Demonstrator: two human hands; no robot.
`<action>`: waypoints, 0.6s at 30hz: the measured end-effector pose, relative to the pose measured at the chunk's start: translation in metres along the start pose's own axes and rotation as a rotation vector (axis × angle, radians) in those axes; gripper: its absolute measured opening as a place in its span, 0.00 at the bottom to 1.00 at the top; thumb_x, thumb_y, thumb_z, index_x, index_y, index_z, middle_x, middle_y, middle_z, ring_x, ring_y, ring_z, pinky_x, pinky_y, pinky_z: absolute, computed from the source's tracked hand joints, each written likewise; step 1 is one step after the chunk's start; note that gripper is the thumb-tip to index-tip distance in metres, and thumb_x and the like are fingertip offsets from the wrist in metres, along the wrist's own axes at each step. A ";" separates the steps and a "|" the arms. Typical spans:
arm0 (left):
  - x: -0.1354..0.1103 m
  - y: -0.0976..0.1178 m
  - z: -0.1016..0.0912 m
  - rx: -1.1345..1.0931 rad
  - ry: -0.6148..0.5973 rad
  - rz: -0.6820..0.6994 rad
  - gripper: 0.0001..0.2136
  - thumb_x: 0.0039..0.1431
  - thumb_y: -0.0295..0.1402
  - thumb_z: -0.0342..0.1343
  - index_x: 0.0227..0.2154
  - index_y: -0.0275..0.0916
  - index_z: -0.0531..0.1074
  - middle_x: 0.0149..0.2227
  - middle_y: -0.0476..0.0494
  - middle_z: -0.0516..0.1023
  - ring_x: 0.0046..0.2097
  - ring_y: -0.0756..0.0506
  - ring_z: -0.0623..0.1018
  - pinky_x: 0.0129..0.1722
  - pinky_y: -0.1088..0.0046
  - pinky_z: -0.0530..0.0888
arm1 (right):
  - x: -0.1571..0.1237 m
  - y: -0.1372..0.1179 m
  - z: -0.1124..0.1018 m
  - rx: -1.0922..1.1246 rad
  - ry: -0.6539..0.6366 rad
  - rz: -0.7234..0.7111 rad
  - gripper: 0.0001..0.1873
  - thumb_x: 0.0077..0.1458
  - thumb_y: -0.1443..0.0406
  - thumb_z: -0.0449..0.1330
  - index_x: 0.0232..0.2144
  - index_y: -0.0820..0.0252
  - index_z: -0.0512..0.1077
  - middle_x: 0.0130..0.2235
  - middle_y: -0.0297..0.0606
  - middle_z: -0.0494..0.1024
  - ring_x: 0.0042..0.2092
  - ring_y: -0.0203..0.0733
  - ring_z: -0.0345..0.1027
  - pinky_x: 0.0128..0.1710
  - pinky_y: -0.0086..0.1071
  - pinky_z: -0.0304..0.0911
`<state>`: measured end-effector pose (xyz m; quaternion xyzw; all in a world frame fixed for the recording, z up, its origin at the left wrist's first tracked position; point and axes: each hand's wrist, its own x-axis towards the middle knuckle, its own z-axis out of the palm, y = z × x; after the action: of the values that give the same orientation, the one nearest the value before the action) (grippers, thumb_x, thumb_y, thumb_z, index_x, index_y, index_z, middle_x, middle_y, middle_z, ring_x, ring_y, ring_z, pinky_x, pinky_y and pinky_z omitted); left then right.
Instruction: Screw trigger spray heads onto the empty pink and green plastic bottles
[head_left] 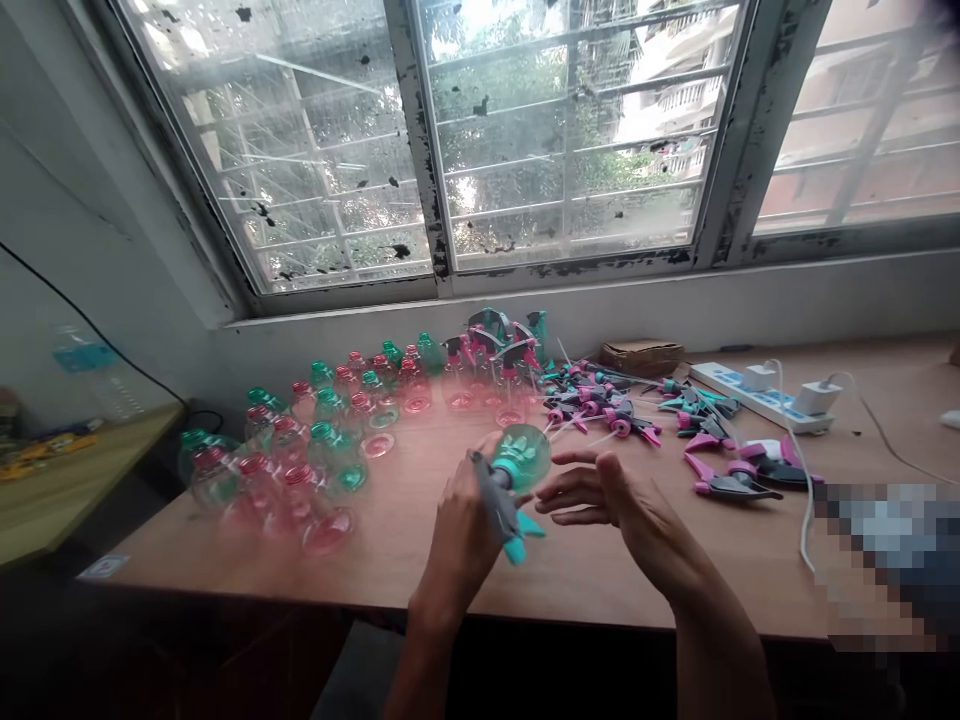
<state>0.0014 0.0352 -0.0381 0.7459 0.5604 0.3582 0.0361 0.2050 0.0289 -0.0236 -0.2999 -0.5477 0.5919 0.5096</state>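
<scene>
A green spray bottle (534, 452) with a grey and teal trigger head is tilted over the front middle of the table, its base pointing away from me. My left hand (463, 505) is wrapped round it from the left, and the trigger head hides part of the fingers. Just to the right, my right hand (600, 492) is held with fingers stretched out and apart, close to the bottle but holding nothing. Loose trigger sprayer heads (592, 405) in pink, grey and teal lie in a heap beyond my right hand.
Several open red and green bottles (289, 445) crowd the table's left side. Bottles with pink sprayers (510, 365) stand at the back by the window. A white power strip (761, 395) with plugs and cables lies right, near a brown cardboard piece (641, 356).
</scene>
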 end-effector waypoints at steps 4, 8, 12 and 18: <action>0.028 -0.027 -0.009 0.096 0.019 -0.208 0.19 0.62 0.35 0.64 0.54 0.42 0.70 0.53 0.34 0.79 0.52 0.32 0.81 0.47 0.57 0.78 | -0.001 0.000 -0.014 0.025 0.110 -0.054 0.37 0.61 0.35 0.52 0.47 0.60 0.74 0.38 0.50 0.87 0.42 0.56 0.84 0.42 0.44 0.80; 0.073 -0.056 -0.013 0.203 0.017 -0.359 0.22 0.64 0.40 0.63 0.57 0.37 0.69 0.54 0.35 0.77 0.52 0.36 0.80 0.50 0.53 0.78 | -0.001 0.004 -0.027 -0.001 0.174 -0.045 0.29 0.60 0.40 0.61 0.41 0.59 0.77 0.37 0.48 0.86 0.39 0.54 0.84 0.39 0.42 0.80; 0.118 -0.076 -0.007 0.248 -0.030 -0.410 0.17 0.68 0.38 0.60 0.56 0.38 0.71 0.56 0.39 0.76 0.52 0.40 0.80 0.50 0.55 0.79 | 0.003 0.015 -0.038 -0.145 0.174 0.002 0.23 0.57 0.45 0.68 0.37 0.60 0.79 0.39 0.46 0.85 0.41 0.53 0.83 0.41 0.42 0.79; 0.153 -0.089 0.020 0.197 -0.017 -0.342 0.17 0.68 0.38 0.59 0.57 0.38 0.71 0.57 0.38 0.75 0.52 0.39 0.79 0.50 0.54 0.79 | 0.007 0.027 -0.052 -0.378 0.068 0.050 0.24 0.60 0.44 0.63 0.36 0.61 0.77 0.39 0.44 0.84 0.31 0.43 0.79 0.22 0.29 0.67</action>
<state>-0.0411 0.2067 -0.0183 0.6425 0.7112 0.2840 0.0279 0.2433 0.0567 -0.0592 -0.4236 -0.6239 0.4806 0.4476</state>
